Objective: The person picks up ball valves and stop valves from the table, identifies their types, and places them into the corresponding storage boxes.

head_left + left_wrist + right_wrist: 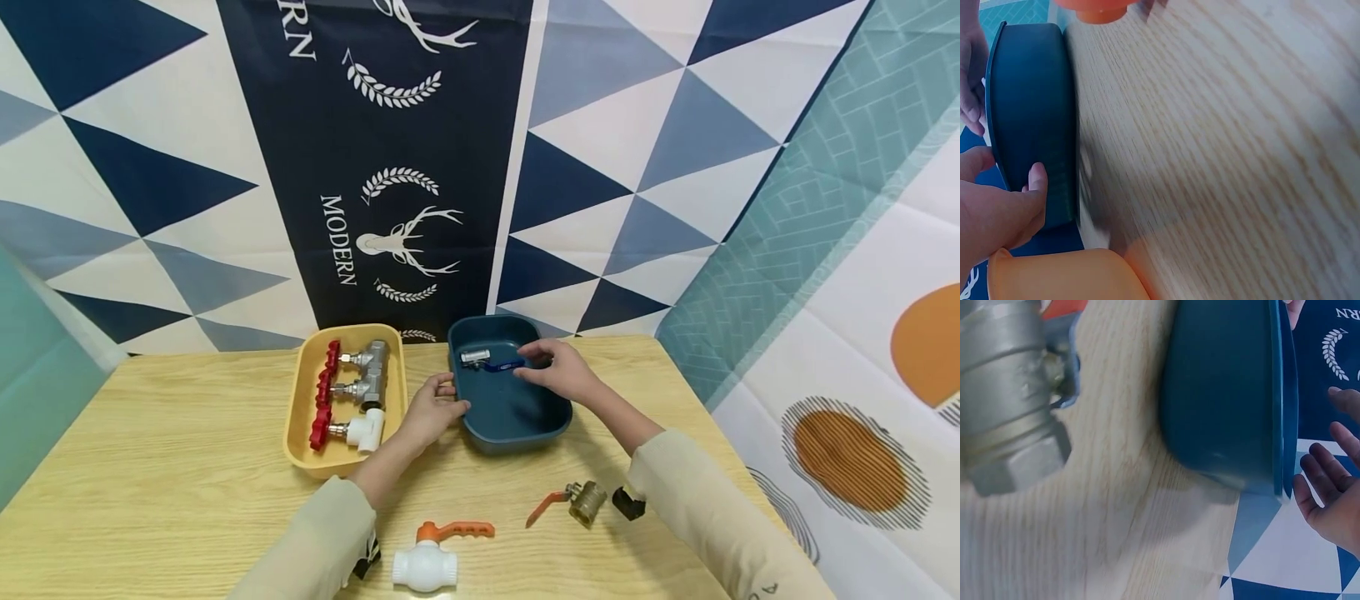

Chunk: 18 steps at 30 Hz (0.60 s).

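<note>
A dark blue plastic bin (517,437) stands at the back of the table, with a small metal ball valve (476,357) with a blue lever (504,365) lying inside it. Over the bin's right side is my right hand (558,371), fingers apart and nothing between them; its fingertips are near the end of the lever in the head view. In the right wrist view this hand (1335,487) shows spread fingers beside the rim. My left hand (435,410) rests against the bin's left side, its thumb and fingers at the wall and rim (996,94).
Left of it, a yellow bin (294,429) holds two metal valves and a white plastic one, all with red handwheels (321,429). Nearer the front lie a white ball valve (425,567) with an orange lever and a brass ball valve (587,503) with a red lever.
</note>
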{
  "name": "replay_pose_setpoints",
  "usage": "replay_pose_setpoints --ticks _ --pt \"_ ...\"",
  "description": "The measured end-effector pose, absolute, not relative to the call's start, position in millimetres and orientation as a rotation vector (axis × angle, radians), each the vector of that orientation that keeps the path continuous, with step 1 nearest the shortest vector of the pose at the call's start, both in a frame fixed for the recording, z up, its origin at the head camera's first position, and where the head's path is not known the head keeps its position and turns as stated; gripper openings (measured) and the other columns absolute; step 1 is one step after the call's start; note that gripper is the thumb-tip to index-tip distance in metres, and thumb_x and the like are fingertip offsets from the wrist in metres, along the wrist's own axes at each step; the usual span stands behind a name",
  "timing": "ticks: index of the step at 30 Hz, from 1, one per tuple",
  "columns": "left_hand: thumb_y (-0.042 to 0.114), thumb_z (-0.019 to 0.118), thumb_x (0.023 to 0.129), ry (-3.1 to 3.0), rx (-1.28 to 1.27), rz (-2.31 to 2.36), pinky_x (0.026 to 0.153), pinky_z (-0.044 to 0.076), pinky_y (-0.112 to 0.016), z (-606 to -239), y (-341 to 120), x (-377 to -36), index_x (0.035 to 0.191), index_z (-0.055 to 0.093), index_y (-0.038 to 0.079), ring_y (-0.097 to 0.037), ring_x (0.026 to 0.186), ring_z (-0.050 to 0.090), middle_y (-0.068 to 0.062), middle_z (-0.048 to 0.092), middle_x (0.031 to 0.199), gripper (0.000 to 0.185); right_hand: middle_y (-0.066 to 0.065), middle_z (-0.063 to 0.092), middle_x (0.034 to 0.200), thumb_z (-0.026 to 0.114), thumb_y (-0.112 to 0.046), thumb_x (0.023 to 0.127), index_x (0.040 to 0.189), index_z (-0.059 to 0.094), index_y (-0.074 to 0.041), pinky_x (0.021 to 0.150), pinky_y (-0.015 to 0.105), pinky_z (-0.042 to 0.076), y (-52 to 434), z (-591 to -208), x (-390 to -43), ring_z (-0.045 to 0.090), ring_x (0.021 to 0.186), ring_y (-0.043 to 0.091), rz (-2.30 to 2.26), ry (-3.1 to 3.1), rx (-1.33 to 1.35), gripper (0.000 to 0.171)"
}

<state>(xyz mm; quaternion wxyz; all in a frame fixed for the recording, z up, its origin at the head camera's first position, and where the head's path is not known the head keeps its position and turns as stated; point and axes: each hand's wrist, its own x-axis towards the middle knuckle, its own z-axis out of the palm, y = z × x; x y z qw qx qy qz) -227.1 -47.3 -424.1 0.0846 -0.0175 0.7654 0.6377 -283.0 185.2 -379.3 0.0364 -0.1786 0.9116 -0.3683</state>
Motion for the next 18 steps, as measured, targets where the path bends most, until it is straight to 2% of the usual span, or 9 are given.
replay_pose_setpoints --ticks 6,12,18 --pt "0.007 0.064 0.085 2.288 -0.050 1.905 0.081 0.053 -0.032 -423.4 -46.6 -227.4 0.136 0.041 -0.001 -0.030 0.103 0.057 -0.022 0.052 0.121 0.057 0.016 0.062 0.113 0.071 -0.025 0.083 0.115 0.064 -0.005 0.085 0.042 0.050 192.6 -379.4 -277.4 0.058 0.103 0.033 -1.137 2.814 -0.538 0.039" --pt "0.008 0.065 0.085 2.295 -0.056 1.900 0.081 0.053 -0.032 -426.2 -47.0 -229.5 0.136 0.042 0.000 -0.030 0.104 0.058 -0.021 0.052 0.121 0.057 0.013 0.062 0.118 0.071 -0.027 0.082 0.116 0.064 -0.009 0.084 0.042 0.050 200.4 -376.8 -270.0 0.057 0.103 0.029 -1.144 2.810 -0.488 0.039" --pt "0.009 0.066 0.084 2.299 -0.073 1.885 0.081 0.053 -0.031 -427.2 -46.8 -231.0 0.136 0.042 0.002 -0.029 0.104 0.058 -0.020 0.052 0.121 0.057 0.013 0.061 0.118 0.072 -0.027 0.082 0.116 0.064 -0.007 0.082 0.038 0.050 210.9 -376.6 -261.6 0.057 0.103 0.027 -1.163 2.821 -0.483 0.040"
